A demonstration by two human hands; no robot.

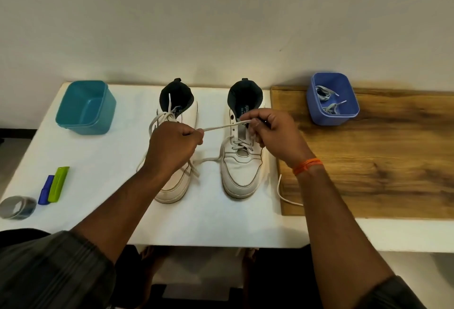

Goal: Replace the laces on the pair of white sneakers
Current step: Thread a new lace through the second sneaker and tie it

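**On the white bench, a lace pulled taut across the right sneaker**

On the bench [103,186], two white sneakers stand side by side, toes toward the person, heels toward the wall, long axes running near to far. Printing shows on the insole of the right sneaker [239,173], too small and blurred to read. The left hand [172,148] hides the middle of the left sneaker [175,189]; its grip is clenched on a white lace [218,127] stretched sideways to the right sneaker's upper eyelets. The right hand [275,134] pinches the same lace at the tongue, covering that shoe's far side. Loose lace trails between the shoes and over the wooden board [368,173]. A blue tub [333,98] holds grey laces [326,101]; a teal tub [84,108] stands far left. A green and a blue item and a grey tape roll [17,206] lie near the left edge
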